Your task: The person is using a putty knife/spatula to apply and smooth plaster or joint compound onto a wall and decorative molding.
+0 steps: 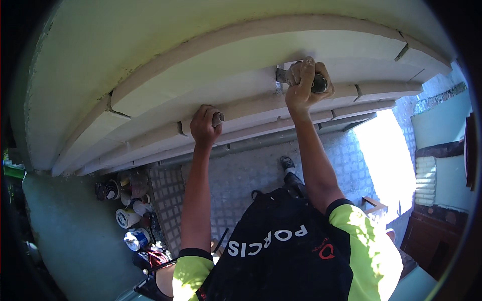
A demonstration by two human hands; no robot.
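Observation:
My right hand is closed round the dark, rounded handle of a trowel. Part of its flat metal shows left of my fingers, against the pale wall band between two ledges; the rest is hidden by the hand. Lower and to the left, my left hand wraps round a grey, round-ended handle at the edge of a stepped ledge. Whatever that handle belongs to is out of sight behind the fingers and ledge.
Long stepped mouldings with open joints curve across the wall. Below lies a tiled floor with a bright sunlit patch. Several buckets and loose gear stand at the left, and a brown frame-like object at the right.

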